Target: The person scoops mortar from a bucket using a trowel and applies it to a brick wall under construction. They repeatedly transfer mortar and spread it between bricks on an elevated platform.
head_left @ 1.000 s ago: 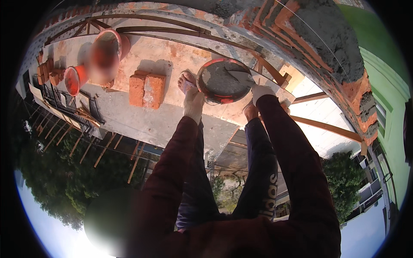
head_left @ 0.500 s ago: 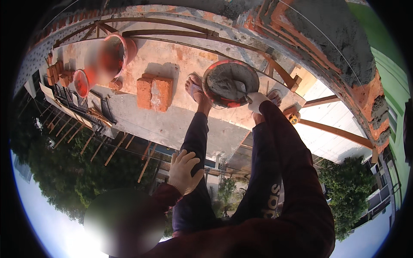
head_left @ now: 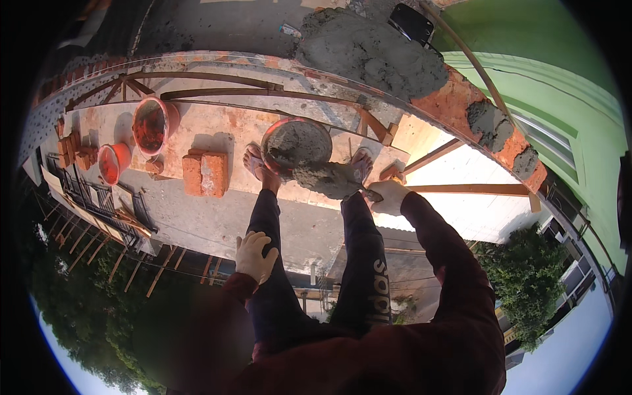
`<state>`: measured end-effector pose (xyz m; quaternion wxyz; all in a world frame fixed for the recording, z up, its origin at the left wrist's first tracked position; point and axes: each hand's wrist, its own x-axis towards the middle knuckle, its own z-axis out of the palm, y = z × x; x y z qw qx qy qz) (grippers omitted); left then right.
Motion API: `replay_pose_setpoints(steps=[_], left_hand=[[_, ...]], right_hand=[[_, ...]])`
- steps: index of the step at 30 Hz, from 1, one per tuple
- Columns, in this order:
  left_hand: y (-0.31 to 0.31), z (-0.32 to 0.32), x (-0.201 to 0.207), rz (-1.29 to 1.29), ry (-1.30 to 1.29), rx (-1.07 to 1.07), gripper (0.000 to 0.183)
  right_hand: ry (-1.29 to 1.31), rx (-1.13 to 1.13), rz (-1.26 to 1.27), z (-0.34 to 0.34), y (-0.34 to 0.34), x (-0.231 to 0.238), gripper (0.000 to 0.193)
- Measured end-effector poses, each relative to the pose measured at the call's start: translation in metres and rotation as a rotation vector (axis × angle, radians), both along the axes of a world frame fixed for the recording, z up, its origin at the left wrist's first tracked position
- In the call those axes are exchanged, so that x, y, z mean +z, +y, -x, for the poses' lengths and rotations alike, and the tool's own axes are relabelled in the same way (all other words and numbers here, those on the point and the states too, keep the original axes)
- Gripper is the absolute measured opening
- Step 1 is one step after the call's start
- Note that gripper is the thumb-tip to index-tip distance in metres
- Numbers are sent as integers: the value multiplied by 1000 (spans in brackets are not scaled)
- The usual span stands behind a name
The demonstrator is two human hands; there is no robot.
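Observation:
My right hand, in a pale glove, is closed round the handle of a trowel. A heap of wet grey mortar covers most of the blade, which sits above the near right side of a round tub. Inside the tub is more grey mortar; it stands between my sandalled feet. My left hand, gloved too, rests on my left leg near the knee with its fingers apart and nothing held.
Stacked orange bricks stand left of my feet on the narrow platform, beyond them two reddish buckets. Ahead runs a brick wall topped with spread mortar. Wooden braces cross at right. Trees and ground show far below the platform.
My right hand has lifted the trowel out of the tub with a load of mortar and drawn it nearer. The view has shifted, showing more wall top. My left hand stays on my leg.

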<state>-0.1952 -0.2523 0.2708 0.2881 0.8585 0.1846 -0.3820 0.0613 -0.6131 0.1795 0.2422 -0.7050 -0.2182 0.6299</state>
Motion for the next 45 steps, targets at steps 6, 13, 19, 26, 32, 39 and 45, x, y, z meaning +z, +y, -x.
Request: replay_pose_setpoints(steps=[6, 13, 19, 26, 32, 39, 45], left_hand=[[-25, -24, 3, -19, -32, -33, 34], [-39, -21, 6, 37, -39, -26, 35], [-54, -15, 7, 75, -117, 11, 36], [-72, -4, 14, 18, -91, -1, 41], [-83, -33, 30, 61, 82, -55, 45], [-91, -9, 24, 22, 51, 1, 50], [-102, -23, 31, 86, 199, 1, 56]], right_hand=[[-143, -166, 143, -91, -56, 231, 20], [-770, -182, 160, -158, -98, 288, 19], [-1321, 0, 238, -151, -99, 220, 31], [-800, -291, 315, -159, -120, 291, 33], [-532, -37, 106, -227, -124, 262, 38], [-503, 137, 335, -231, -143, 277, 42], [-600, 115, 138, -230, -98, 270, 43]])
